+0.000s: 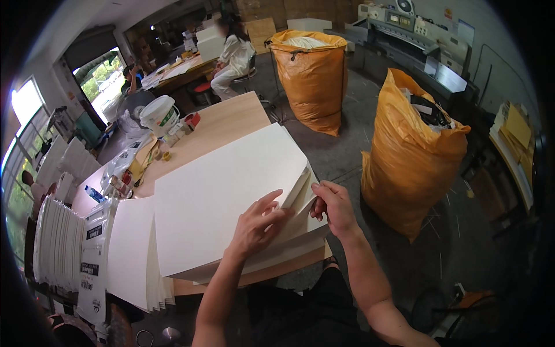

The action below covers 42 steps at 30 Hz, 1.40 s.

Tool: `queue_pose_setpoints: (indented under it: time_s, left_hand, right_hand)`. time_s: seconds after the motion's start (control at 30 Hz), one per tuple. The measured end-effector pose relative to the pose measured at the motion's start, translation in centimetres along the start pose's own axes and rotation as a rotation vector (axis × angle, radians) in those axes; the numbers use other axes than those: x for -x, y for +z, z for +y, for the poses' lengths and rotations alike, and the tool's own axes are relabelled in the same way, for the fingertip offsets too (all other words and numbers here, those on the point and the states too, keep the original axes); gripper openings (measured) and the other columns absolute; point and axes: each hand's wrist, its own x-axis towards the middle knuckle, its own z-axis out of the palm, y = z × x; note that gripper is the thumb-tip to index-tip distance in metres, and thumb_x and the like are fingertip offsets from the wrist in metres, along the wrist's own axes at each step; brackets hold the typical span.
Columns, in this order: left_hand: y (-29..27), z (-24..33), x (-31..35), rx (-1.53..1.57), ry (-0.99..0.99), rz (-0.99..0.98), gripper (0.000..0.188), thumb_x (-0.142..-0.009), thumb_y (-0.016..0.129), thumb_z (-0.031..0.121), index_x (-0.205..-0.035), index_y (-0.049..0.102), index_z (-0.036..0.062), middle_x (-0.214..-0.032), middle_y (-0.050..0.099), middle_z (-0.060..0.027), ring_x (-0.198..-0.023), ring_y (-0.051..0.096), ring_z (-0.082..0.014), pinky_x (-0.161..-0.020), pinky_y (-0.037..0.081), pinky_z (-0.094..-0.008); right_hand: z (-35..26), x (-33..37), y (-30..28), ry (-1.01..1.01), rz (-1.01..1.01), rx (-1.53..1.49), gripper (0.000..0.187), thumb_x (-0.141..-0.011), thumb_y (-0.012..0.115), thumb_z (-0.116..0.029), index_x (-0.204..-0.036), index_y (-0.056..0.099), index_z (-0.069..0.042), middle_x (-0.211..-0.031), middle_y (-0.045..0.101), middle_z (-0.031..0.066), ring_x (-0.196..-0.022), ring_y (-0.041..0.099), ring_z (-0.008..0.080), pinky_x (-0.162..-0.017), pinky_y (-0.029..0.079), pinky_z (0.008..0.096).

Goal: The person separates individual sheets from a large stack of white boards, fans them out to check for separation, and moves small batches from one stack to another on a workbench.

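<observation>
A thick stack of large white sheets (222, 188) lies at the near right part of the wooden table. Along its right side the upper sheets are raised, leaving a narrow gap near the corner. My left hand (261, 224) is over that raised edge, fingers apart, its fingertips at the sheet. Just to its right, my right hand (335, 207) has thumb and index finger pinched on the corner of a white sheet; its other fingers curl beneath. How many sheets it grips is hidden.
Fanned white sheets (132, 248) and a bundle of white stacks (58, 243) are at left. A white bucket (159, 115) and tape rolls stand on the table (231, 115). Two orange sacks (413, 156) stand on the floor at right. A person (234, 58) sits farther back.
</observation>
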Motion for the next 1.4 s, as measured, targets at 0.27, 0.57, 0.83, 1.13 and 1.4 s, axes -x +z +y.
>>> queue_pose_setpoints:
  time_s: [0.27,0.57,0.83,1.13,1.4]
  left_hand:
    - [-0.3,0.5,-0.1,0.113,-0.039,0.051,0.051,-0.070,0.093,0.014,-0.118,0.075,0.0201,-0.141,0.060,-0.0105,-0.109,0.073,-0.0310,-0.088,0.062,-0.0394]
    - [0.3,-0.7,0.0,-0.028,0.024,0.089,0.040,-0.081,0.084,0.014,-0.119,0.075,0.0228,-0.147,0.057,-0.0110,-0.107,0.072,-0.0316,-0.087,0.062,-0.0405]
    - [-0.5,1.7,-0.5,0.021,-0.048,0.009,0.056,-0.065,0.093,0.005,-0.116,0.075,0.0163,-0.146,0.058,-0.0132,-0.112,0.072,-0.0332,-0.090,0.062,-0.0406]
    - [-0.1,0.7,-0.3,0.095,-0.050,0.066,0.049,-0.076,0.087,0.009,-0.121,0.076,0.0252,-0.143,0.061,-0.0122,-0.107,0.073,-0.0290,-0.088,0.063,-0.0397]
    - [0.0,0.0,0.0,-0.021,-0.001,0.050,0.043,-0.082,0.080,0.005,-0.120,0.074,0.0238,-0.151,0.054,-0.0148,-0.106,0.073,-0.0326,-0.088,0.063,-0.0414]
  right_hand:
    - [0.0,0.0,0.0,-0.007,-0.022,-0.036,0.038,-0.105,0.058,-0.024,-0.070,0.055,-0.010,-0.061,0.055,0.0008,-0.052,0.056,0.0112,-0.047,0.041,0.0259]
    - [1.3,-0.1,-0.2,-0.126,0.045,0.198,0.037,-0.104,0.062,-0.026,-0.072,0.056,-0.009,-0.061,0.055,0.0000,-0.054,0.057,0.0111,-0.048,0.041,0.0261]
    - [0.8,-0.2,-0.2,-0.012,-0.020,-0.130,0.037,-0.105,0.059,-0.019,-0.070,0.055,-0.010,-0.061,0.057,0.0022,-0.053,0.058,0.0131,-0.047,0.041,0.0264]
    - [1.5,0.3,-0.6,-0.064,-0.034,-0.308,0.041,-0.105,0.061,-0.028,-0.069,0.052,-0.010,-0.060,0.054,0.0010,-0.055,0.058,0.0130,-0.049,0.042,0.0281]
    - [0.4,0.0,0.0,0.017,-0.009,-0.141,0.037,-0.104,0.058,-0.018,-0.068,0.053,-0.009,-0.059,0.055,0.0037,-0.051,0.055,0.0153,-0.048,0.042,0.0293]
